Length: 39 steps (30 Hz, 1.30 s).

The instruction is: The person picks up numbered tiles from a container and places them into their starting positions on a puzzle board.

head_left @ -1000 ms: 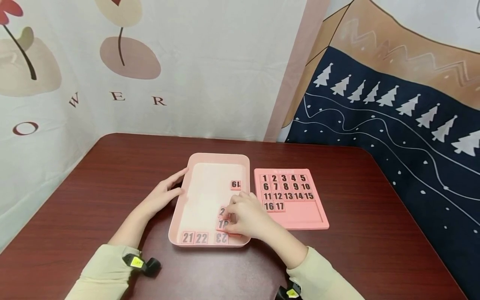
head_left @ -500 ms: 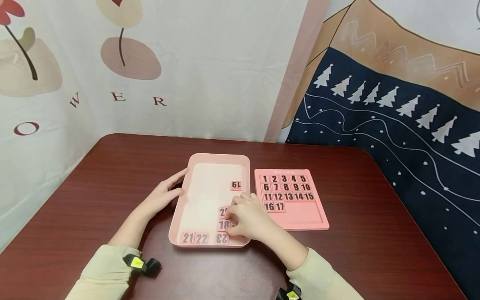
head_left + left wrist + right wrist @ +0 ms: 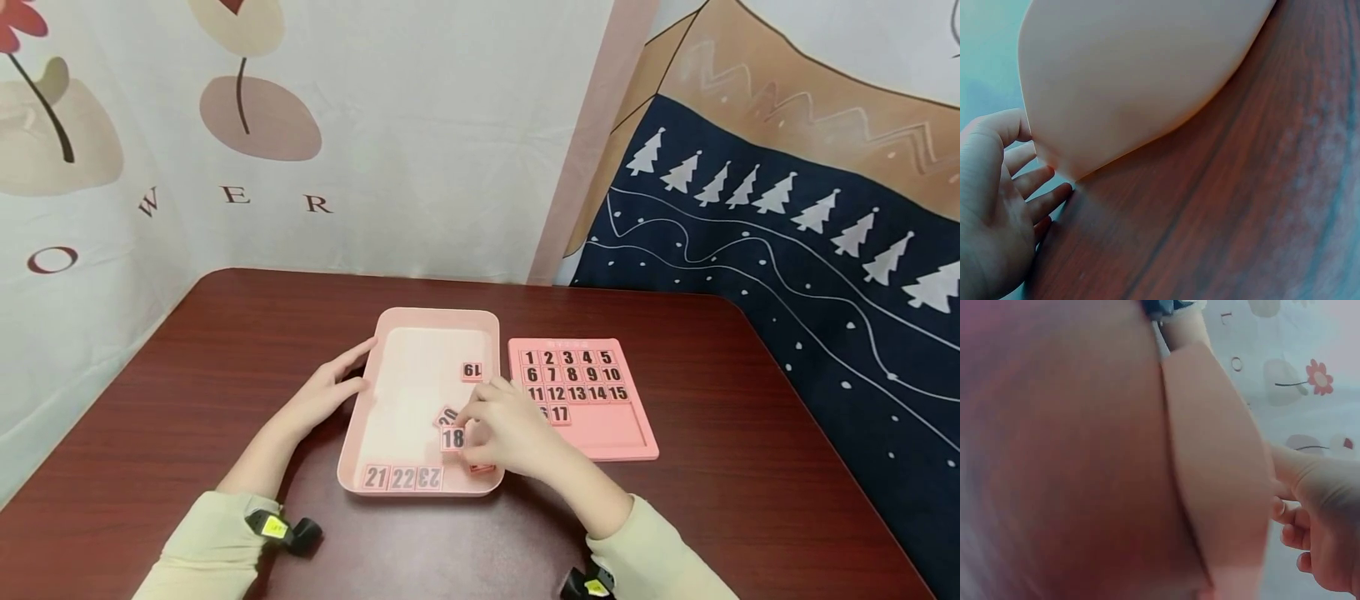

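My right hand [image 3: 506, 429] pinches the number tile 18 [image 3: 453, 438] between thumb and fingers, over the front right part of the pink tray [image 3: 435, 317]. Just behind it lies tile 20 [image 3: 447, 416], turned at a slant. Another tile [image 3: 482, 469] shows partly beneath the hand. Tiles 21 [image 3: 376, 477], 22 [image 3: 403, 477] and an upside-down 23 [image 3: 429, 477] form a row along the tray's front. Tile 19 [image 3: 472, 371], also upside down, lies by the right wall. Fairly straight fingers of my left hand [image 3: 324, 393] touch the tray's left side.
To the right of the tray is a pink number board [image 3: 607, 429], with tiles 1 to 17 set in rows and its lower right part bare. The brown table [image 3: 720, 400] meets patterned cloth hangings [image 3: 420, 167] at the back.
Tile 18 has shifted slightly away from me with the right hand. Tile 23 has slid left against 22, and tile 20 has turned to a slant. The left hand stays put.
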Each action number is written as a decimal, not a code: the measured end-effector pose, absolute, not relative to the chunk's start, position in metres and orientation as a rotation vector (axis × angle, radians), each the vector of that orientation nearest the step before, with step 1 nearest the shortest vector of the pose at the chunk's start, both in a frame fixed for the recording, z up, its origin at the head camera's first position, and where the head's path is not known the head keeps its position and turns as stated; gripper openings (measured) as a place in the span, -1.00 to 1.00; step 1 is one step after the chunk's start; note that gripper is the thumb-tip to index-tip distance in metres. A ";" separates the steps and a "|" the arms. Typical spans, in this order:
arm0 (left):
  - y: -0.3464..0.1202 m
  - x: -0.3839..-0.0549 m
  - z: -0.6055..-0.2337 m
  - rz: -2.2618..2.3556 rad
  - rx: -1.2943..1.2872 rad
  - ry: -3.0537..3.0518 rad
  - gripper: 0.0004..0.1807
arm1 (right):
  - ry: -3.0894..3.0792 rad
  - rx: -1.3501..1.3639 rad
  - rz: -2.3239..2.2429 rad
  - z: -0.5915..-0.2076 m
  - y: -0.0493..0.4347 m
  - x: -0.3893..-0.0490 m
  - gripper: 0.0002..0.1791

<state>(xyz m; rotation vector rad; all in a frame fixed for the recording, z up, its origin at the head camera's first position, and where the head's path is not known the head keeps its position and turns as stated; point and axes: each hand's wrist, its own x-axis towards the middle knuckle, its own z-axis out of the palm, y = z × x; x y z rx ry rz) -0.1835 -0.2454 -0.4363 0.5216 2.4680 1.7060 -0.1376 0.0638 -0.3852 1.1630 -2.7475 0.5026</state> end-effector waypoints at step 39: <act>-0.245 -0.183 -0.436 1.709 0.534 2.480 -0.30 | -2.873 0.839 0.528 -0.394 0.218 -0.160 -0.70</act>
